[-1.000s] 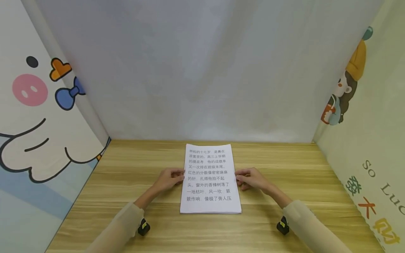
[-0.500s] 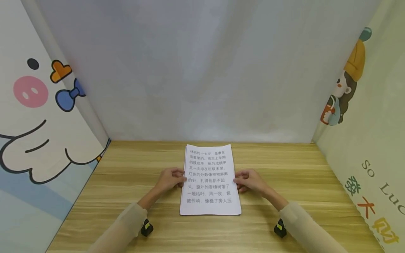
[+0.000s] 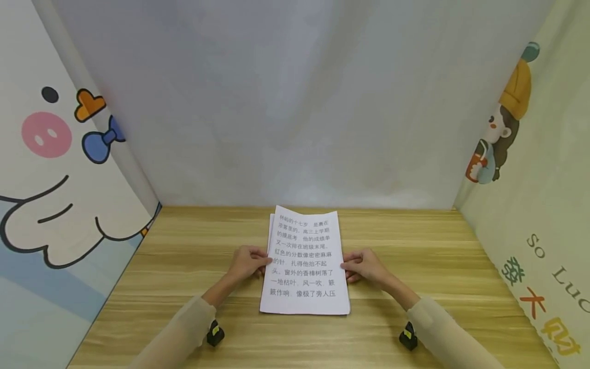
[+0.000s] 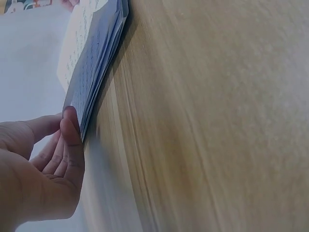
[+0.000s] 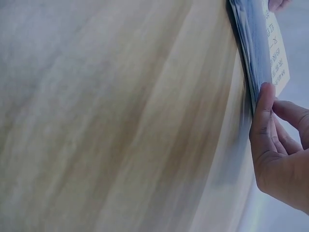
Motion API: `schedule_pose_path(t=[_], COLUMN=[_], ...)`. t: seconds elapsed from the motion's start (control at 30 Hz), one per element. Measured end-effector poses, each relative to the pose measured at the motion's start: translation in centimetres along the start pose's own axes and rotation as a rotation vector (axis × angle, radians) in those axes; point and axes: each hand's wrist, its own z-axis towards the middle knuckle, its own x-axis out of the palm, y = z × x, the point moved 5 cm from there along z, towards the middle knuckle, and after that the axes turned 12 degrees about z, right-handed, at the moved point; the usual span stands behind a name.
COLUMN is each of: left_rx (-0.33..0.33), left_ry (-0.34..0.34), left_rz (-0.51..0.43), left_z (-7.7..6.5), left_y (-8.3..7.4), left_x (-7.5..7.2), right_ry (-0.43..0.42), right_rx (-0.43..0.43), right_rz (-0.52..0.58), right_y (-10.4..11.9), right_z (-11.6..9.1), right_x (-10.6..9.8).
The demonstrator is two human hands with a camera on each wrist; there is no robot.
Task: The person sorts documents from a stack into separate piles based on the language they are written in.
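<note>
A stack of paper (image 4: pixel 107 63) lies on the wooden table, its layered edges showing in both wrist views. Its top sheet (image 3: pixel 302 303), printed with large Chinese characters, is lifted at the sides and bows a little, with the far left corner raised. My left hand (image 3: pixel 246 263) pinches the sheet's left edge between thumb and forefinger. On the opposite side, my right hand (image 3: pixel 366 265) pinches the right edge the same way. In the left wrist view, a gap opens between the raised sheet and the pages beneath.
The wood-grain table (image 3: pixel 193 230) ends at a pale cloth backdrop (image 3: pixel 295 102). Cartoon-printed panels stand at the left (image 3: pixel 55 205) and right (image 3: pixel 544 205). Small black devices hang under the left wrist (image 3: pixel 215 334) and right wrist (image 3: pixel 408 337).
Both hands have moved slightly inward and nearer, from the stack's sides to gripping the top sheet. That sheet has risen, its far left corner lifting and shifting right off the pile.
</note>
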Motion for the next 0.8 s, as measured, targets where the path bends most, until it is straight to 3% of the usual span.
schedule_pose_path(t=[0.33, 0.6, 0.8], left_rx=[0.013, -0.022, 0.044], left_ry=[0.009, 0.044, 0.077], left_rz=[-0.056, -0.18, -0.212], left_z=[-0.4, -1.7, -2.7], left_y=[-0.1, -0.3, -1.1], left_x=[-0.4, -0.6, -1.2], right_ry=[0.01, -0.018, -0.029], right_rx=[-0.042, -0.037, -0.053], right_rz=[0.03, 0.05, 0.055], right_y=[0.5, 0.5, 1.1], right_z=[-0.6, -2.3, -3.0], right_x=[0.0, 0.0, 0.2])
